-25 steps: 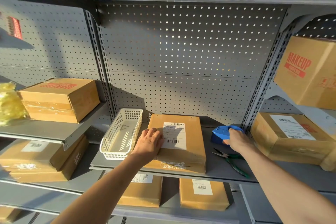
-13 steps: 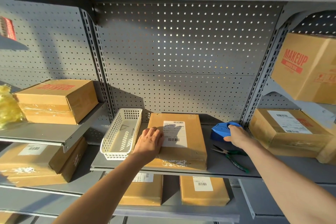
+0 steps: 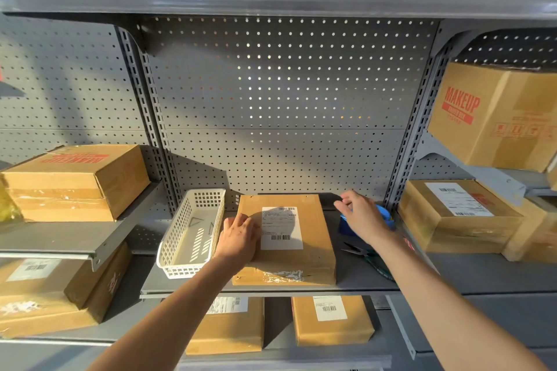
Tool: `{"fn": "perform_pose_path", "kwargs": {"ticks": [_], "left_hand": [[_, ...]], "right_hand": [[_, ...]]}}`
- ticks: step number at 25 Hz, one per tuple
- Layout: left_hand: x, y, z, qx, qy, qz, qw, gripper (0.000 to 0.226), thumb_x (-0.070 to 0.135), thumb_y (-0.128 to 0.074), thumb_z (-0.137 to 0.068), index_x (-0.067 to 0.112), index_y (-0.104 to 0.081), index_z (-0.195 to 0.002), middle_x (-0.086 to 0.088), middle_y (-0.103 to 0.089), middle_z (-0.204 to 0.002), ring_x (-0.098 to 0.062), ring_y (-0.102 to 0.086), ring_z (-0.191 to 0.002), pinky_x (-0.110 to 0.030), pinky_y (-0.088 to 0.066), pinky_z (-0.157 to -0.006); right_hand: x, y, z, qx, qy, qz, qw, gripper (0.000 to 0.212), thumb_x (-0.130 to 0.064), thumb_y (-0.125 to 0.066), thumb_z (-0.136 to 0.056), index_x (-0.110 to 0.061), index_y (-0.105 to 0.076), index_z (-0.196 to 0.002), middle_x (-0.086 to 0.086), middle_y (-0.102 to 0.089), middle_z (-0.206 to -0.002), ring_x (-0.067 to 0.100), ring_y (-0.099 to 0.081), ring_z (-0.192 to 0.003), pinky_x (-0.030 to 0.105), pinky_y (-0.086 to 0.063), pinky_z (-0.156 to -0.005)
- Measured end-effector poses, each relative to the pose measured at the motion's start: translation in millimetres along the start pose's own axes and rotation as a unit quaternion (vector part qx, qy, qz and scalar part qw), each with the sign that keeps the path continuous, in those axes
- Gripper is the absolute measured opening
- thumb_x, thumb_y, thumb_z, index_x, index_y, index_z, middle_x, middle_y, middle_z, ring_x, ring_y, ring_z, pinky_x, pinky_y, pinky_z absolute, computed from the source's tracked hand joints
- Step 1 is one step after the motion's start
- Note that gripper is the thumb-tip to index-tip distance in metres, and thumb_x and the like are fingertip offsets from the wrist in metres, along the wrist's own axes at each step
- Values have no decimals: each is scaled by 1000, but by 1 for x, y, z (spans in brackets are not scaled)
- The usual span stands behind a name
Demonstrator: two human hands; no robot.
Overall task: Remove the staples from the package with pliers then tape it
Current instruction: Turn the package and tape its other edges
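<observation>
Your right hand [image 3: 363,218] hovers over the blue plastic tape dispenser [image 3: 384,215], fingers spread and relaxed, gripping nothing that shows; whether the palm touches the dispenser is hidden. Your left hand [image 3: 238,239] lies flat, fingers straight, pressing on the left edge of the flat brown cardboard package [image 3: 286,238], which sits mid-shelf on the grey metal shelf [image 3: 355,280], between the white plastic lattice basket [image 3: 193,232] and the dispenser. The green-handled pliers [image 3: 366,256] lie untouched on the shelf just under your right forearm, so the staple step looks not yet begun, though no staples can be made out at this size. The next move likely calls for taking the pliers, not the tape, while the left hand pins the package. The cardboard is matte and slightly creased, with a smooth white paper label [image 3: 281,227] on top and a crinkled glossy tape patch [image 3: 283,275] on its near face.
</observation>
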State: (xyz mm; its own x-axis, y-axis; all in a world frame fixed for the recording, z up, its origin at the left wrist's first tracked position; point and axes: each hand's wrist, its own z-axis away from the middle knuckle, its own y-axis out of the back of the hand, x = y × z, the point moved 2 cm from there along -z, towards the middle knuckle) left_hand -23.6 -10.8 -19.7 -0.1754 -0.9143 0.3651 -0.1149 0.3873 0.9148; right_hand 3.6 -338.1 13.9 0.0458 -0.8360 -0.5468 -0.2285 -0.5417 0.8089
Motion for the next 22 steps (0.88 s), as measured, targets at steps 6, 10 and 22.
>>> {"fn": "perform_pose_path", "kwargs": {"ticks": [6, 10, 22], "left_hand": [[-2, -1, -1, -16, 152, 179, 972, 50, 27, -52, -98, 10, -34, -141, -15, -38, -139, -34, -46, -124, -45, -40, -106], [-6, -3, -5, -65, 228, 197, 951, 53, 40, -53, -98, 4, -37, -134, -19, -53, -130, -32, -56, -112, -40, -49, -88], [-8, 1, -1, -102, 288, 310, 900, 53, 49, -52, -97, 13, -39, -134, -10, -60, -115, -27, -62, -99, -45, -56, -90]], "right_hand": [[-17, -39, 27, -10, -73, -85, 994, 31, -40, -54, -106, -14, -68, -116, -2, -66, -109, 15, -64, -101, 29, -45, -79], [-24, -58, 36, -73, -146, -113, 980, 29, -50, -45, -107, -29, -50, -87, -7, -55, -80, 5, -54, -70, 21, -38, -59], [-43, -54, 44, -87, -238, -243, 936, 49, -58, -49, -104, -14, -60, -124, 4, -66, -110, 18, -63, -96, 30, -49, -75]]}}
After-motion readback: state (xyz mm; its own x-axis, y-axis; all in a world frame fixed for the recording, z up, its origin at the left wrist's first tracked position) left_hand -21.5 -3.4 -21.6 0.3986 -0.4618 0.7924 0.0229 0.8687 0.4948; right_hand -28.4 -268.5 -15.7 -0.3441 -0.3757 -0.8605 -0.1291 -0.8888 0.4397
